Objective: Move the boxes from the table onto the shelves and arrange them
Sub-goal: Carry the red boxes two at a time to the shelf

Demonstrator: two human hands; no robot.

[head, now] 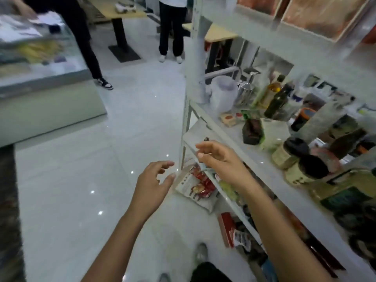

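My left hand [153,183] hovers over the floor with fingers spread and nothing in it. My right hand [217,157] is raised beside the white shelf unit [230,129], fingers loosely apart, and holds nothing. A white box with red print [195,185] stands on a lower shelf just right of my left fingertips. A red box [226,228] stands further down. Large reddish flat boxes [317,15] lie on the top shelf. The view is blurred by motion.
Bottles [278,98], jars [293,153], packets and a white jug [223,94] crowd the middle shelf. A glass display counter [40,64] stands at left. Two persons' legs [173,29] and wooden tables [217,34] are at the back. White tiled floor lies between.
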